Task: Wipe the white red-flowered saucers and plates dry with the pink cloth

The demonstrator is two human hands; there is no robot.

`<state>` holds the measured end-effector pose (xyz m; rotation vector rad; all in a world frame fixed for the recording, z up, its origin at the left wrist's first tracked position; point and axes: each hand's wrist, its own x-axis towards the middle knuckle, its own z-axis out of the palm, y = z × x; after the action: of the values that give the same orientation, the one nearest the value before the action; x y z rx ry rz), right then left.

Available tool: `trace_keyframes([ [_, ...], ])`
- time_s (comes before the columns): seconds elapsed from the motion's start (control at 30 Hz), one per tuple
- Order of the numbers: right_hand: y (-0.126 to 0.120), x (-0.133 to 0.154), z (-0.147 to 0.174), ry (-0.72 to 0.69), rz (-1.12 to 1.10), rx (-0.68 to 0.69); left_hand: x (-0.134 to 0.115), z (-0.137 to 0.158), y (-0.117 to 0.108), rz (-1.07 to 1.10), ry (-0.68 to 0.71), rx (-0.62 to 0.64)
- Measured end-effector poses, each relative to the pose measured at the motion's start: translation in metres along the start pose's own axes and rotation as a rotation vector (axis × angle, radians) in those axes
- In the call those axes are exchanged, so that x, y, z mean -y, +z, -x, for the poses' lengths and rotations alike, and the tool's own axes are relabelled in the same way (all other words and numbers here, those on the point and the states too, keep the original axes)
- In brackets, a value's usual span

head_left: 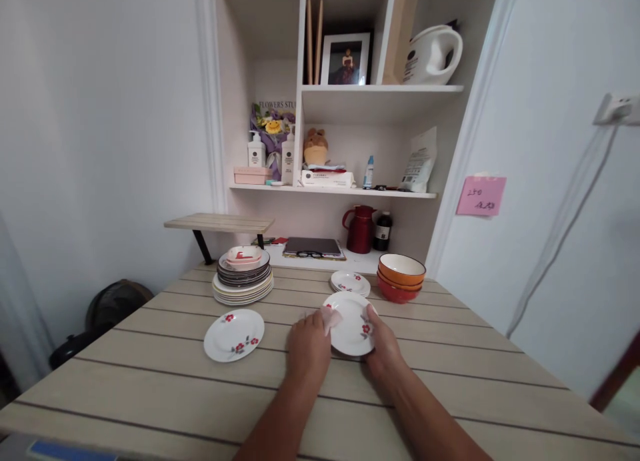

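A white plate with red flowers (350, 324) is held tilted above the table by my right hand (385, 344), which grips its right rim with the thumb on top. My left hand (309, 341) is closed on a pale pinkish tissue (330, 319), pressed against the plate's left side. Another flowered plate (234, 335) lies flat on the table to the left. Just behind the held plate sits a short stack of small flowered plates (350, 283). The fingers of my right hand under the plate are partly hidden.
At the back left stands a tall stack of plates and dishes (243, 279). Nested orange and red bowls (401, 274) stand at the back right. Behind the slatted table (165, 387) are a red jug (360, 229), a laptop with glasses (314, 247) and a small raised shelf (220, 222).
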<state>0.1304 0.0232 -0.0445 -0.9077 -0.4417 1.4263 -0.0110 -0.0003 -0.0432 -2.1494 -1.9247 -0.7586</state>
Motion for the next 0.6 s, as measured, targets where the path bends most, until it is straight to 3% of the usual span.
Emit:
trace_keyframes([
  [0.2,-0.002,-0.004,-0.004,0.001,-0.006,0.017,-0.003,0.002,0.000,-0.021,0.065,-0.041],
  [0.37,-0.001,-0.004,-0.006,-0.011,-0.031,0.004,-0.009,0.007,0.008,-0.063,0.143,-0.167],
  [0.5,-0.001,-0.002,-0.006,-0.012,-0.058,0.013,-0.019,0.014,0.016,-0.044,0.387,-0.174],
  [0.6,-0.001,-0.002,-0.002,0.064,-0.030,0.096,-0.027,0.019,0.020,0.020,0.574,-0.128],
])
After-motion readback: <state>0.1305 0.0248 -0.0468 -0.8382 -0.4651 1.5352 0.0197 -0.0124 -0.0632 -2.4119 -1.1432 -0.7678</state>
